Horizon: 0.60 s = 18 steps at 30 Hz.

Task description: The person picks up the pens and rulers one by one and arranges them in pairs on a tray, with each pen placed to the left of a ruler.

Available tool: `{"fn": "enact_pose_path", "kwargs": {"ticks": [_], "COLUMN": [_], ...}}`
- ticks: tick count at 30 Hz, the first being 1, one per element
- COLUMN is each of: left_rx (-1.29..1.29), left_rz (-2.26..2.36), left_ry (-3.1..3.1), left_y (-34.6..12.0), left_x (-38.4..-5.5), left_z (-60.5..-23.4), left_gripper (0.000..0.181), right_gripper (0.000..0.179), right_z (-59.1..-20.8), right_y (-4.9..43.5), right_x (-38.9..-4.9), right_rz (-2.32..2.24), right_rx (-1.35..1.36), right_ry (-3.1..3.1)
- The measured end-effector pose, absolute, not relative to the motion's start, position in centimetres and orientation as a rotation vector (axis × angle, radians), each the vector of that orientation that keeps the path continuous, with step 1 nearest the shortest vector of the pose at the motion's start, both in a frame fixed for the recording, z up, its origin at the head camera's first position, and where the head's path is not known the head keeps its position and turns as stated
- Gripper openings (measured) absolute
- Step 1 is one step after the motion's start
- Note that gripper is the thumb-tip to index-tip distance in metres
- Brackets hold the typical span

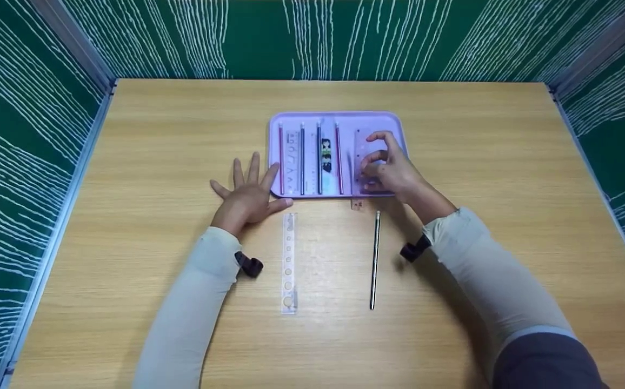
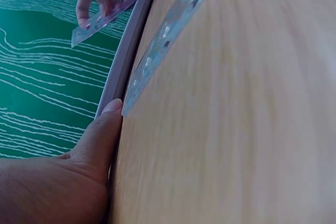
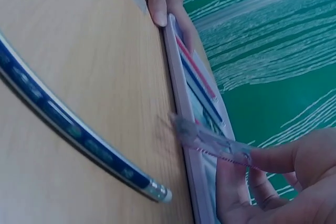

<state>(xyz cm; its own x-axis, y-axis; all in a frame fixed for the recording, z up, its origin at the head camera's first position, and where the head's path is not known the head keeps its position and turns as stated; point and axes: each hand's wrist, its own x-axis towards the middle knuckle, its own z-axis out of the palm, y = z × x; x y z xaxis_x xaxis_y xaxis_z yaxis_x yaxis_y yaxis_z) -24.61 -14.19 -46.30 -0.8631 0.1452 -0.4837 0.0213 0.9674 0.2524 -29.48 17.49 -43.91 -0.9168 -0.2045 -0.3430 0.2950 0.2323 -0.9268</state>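
My left hand [image 1: 247, 199] lies with fingers spread beside the left front corner of a lilac tray [image 1: 339, 114], its thumb along the tray's edge. Over the tray's right side, my right hand [image 1: 393, 170] pinches a clear pinkish ruler [image 3: 220, 148] with cut-out shapes, tilted, one end reaching past the tray's front rim. In the tray lie several pencils, among them a red pencil [image 1: 281, 159] and a dark pencil [image 1: 319, 159], alternating with clear rulers such as a stencil ruler [image 1: 292, 162].
On the table [image 1: 183, 119] in front of the tray, a clear ruler with round holes [image 1: 288, 265] lies at left and a dark striped pencil [image 1: 374, 259] at right. Green walls with white lines [image 1: 258, 38] stand behind and at both sides.
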Motion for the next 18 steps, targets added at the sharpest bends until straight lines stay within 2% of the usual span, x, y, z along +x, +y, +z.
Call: {"fn": "enact_pose_path", "kwargs": {"ticks": [10,18], "left_rx": [0.114,0.113], "left_rz": [0.308,0.324], "left_ry": [2.588,2.583], "left_y": [-14.2,-14.2], "left_x": [-24.7,-24.6], "left_z": [-46.4,-46.3], "left_gripper": [0.096,0.097], "right_gripper": [0.053,0.056], "right_z": [-45.3,-45.6], "right_y": [17.2,16.8], "right_x": [-31.5,-32.3], "right_rz": [-1.700,-1.575], "right_rx": [-0.041,-0.014], "right_ry": [2.295,2.422]}}
